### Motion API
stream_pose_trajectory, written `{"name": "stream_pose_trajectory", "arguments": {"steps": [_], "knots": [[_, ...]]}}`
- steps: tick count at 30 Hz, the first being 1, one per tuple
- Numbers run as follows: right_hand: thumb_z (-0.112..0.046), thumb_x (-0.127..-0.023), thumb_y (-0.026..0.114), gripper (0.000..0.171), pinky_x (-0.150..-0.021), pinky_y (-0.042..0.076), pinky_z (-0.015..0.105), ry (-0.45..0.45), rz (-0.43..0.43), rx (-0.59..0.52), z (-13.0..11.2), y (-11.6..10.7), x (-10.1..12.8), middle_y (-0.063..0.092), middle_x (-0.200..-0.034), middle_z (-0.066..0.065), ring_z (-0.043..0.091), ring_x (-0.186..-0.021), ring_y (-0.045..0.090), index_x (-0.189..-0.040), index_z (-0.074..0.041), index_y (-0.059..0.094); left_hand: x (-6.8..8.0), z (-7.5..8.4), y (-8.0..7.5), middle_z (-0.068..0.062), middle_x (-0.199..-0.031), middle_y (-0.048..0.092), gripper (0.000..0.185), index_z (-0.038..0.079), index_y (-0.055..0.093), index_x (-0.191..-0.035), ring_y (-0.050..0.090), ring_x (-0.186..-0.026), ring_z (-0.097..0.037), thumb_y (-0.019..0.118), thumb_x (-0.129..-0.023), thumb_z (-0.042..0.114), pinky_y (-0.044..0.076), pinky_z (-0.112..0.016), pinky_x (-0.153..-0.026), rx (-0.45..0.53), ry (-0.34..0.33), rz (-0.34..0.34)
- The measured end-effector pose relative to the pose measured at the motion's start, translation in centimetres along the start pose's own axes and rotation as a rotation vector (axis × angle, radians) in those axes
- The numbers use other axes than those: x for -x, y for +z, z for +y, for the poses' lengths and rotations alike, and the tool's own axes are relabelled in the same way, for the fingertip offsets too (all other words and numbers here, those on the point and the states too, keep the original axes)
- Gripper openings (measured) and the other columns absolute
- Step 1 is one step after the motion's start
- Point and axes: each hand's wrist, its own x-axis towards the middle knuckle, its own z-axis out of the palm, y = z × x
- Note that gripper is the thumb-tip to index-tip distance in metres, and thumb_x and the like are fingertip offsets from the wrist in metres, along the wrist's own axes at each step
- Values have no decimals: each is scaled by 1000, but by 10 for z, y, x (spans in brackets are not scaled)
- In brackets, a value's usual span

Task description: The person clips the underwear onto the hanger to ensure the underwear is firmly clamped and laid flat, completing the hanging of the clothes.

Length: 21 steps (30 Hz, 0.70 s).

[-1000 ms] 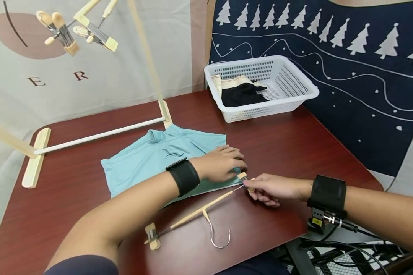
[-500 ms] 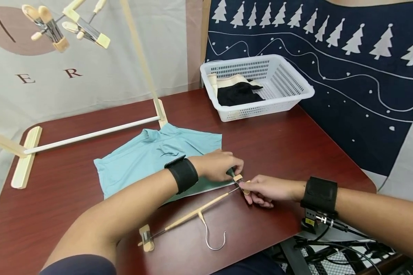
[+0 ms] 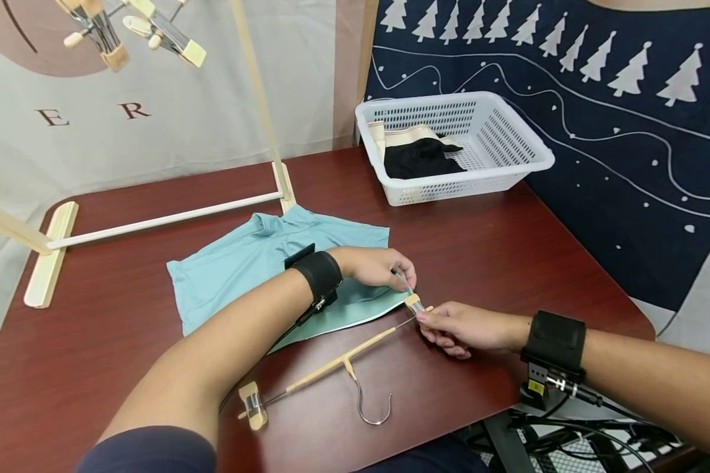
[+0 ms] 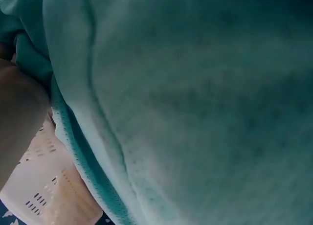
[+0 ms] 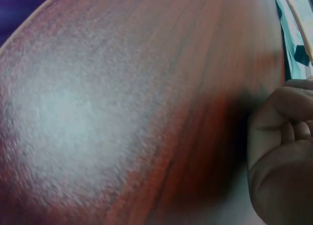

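Light-blue shorts (image 3: pixel 236 263) lie spread on the table. My left hand (image 3: pixel 375 266) pinches their near right corner, which is lifted to a clip. Teal fabric (image 4: pixel 171 112) fills most of the left wrist view. A wooden clip hanger (image 3: pixel 337 362) with a metal hook lies in front of the shorts. My right hand (image 3: pixel 458 326) grips its right clip (image 3: pixel 414 303) between thumb and fingers; the fabric edge meets this clip, but whether it is inside cannot be told. The left clip (image 3: pixel 252 406) rests on the table. Curled fingers of my right hand (image 5: pixel 283 146) show in the right wrist view.
A white plastic basket (image 3: pixel 467 186) with black (image 3: pixel 420 159) and cream cloth stands at the back right. A wooden rack (image 3: pixel 165 220) stands at the back left, with clip hangers (image 3: pixel 165 33) hanging above. The table edge (image 3: pixel 438 430) runs close in front.
My left hand now pinches the shorts' corner and has brought it up to the right clip. The right hand keeps its hold on the clip with little movement.
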Motion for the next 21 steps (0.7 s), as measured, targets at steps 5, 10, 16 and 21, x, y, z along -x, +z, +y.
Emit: {"name": "stream_pose_trajectory", "arguments": {"steps": [5, 10, 16, 21], "knots": [[-37, -110, 32, 57, -47, 35, 22, -9, 17, -35, 2, 1, -1, 39, -65, -2, 7, -49, 37, -86, 13, 41, -2, -1, -4, 2, -110, 63, 14, 12, 66, -108, 55, -103, -9, 55, -102, 19, 44, -22, -92, 21, -3, -16], [-35, -110, 33, 48, -47, 30, 21, -5, 46, -102, 5, 1, 0, 35, -62, -4, 6, -47, 32, -77, -2, 42, -4, -1, -6, 3, -108, 62, 14, 12, 66, -109, 54, -99, -9, 56, -101, 19, 43, -22, -89, 25, -13, -16], [-34, -110, 33, 47, -44, 18, 26, -21, 42, -169, 7, 1, -2, 28, -56, -7, 7, -46, 23, -71, -8, 39, -3, -2, -5, 3, -107, 63, 14, 12, 66, -110, 54, -98, -8, 57, -101, 18, 43, -20, -88, 38, -15, -12], [-34, -110, 34, 48, -44, 16, 27, -26, 49, -191, 8, 1, -3, 26, -55, -7, 7, -46, 22, -70, -8, 38, -2, -3, -4, 3, -105, 64, 15, 11, 67, -110, 55, -96, -7, 57, -101, 17, 44, -19, -86, 43, -7, -5]]}}
